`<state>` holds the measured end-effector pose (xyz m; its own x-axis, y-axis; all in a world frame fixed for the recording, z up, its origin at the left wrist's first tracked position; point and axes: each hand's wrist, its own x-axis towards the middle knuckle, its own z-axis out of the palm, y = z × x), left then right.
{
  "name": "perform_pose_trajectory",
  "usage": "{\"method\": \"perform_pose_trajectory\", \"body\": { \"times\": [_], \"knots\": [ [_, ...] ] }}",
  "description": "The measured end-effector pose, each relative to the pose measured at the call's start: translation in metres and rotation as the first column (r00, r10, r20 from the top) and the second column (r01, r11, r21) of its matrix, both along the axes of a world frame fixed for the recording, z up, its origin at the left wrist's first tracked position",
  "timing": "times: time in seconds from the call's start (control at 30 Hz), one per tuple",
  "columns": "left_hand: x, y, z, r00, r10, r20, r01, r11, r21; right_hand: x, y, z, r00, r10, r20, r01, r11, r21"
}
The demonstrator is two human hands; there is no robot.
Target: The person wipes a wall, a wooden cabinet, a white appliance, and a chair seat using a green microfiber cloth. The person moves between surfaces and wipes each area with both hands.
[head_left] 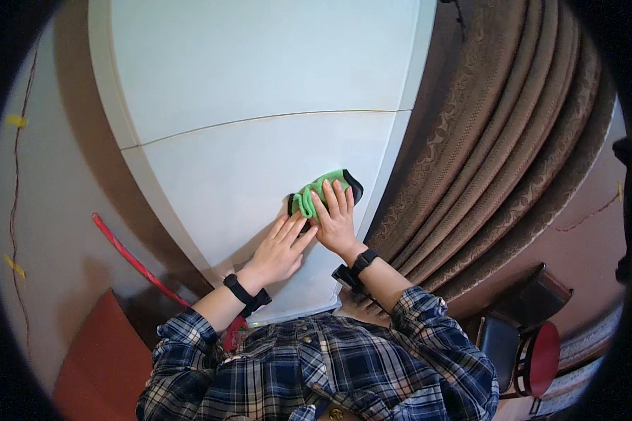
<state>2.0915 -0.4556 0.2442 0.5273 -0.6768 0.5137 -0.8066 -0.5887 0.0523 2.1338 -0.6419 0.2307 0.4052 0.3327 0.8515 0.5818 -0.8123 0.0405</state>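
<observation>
A green cloth [314, 192] with black edging lies bunched on a white panelled surface [231, 173]. My right hand [337, 218] is spread flat on the cloth, pressing it against the surface, with the fingers pointing away from me. My left hand [282, 251] rests just left of it, its fingertips at the cloth's near edge and close to the right thumb. Whether the left fingertips press on the cloth or only touch its edge, I cannot tell. Black straps with small devices sit on both wrists.
Brown patterned curtains [484, 147] hang along the right side. A red-and-pink rod [137, 266] and a red chair-like object [105, 363] are at the left. A black chair [526, 300] and a round red-topped object [545, 358] stand at lower right.
</observation>
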Motion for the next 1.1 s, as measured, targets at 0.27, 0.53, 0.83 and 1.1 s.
{"method": "perform_pose_trajectory", "body": {
  "times": [0.27, 0.53, 0.83, 1.1],
  "knots": [
    [-0.016, 0.02, 0.023, 0.95, 0.281, 0.14, -0.229, 0.926, -0.301, 0.007, 0.045, 0.07, 0.995, 0.064, 0.072, -0.065, 0.998, 0.003],
    [-0.084, 0.034, -0.048, 0.88, 0.455, -0.139, -0.459, 0.888, -0.002, -0.035, 0.051, -0.008, 0.948, 0.312, -0.068, -0.318, 0.906, -0.28],
    [-0.072, 0.053, -0.011, 0.774, 0.615, 0.15, -0.516, 0.75, -0.414, -0.038, 0.097, 0.063, 0.934, 0.358, 0.017, -0.347, 0.915, -0.203],
    [-0.087, 0.047, -0.073, 0.75, 0.626, -0.212, -0.657, 0.742, -0.135, -0.033, 0.091, 0.004, 0.916, 0.353, -0.189, -0.393, 0.702, -0.594]
  ]
}}
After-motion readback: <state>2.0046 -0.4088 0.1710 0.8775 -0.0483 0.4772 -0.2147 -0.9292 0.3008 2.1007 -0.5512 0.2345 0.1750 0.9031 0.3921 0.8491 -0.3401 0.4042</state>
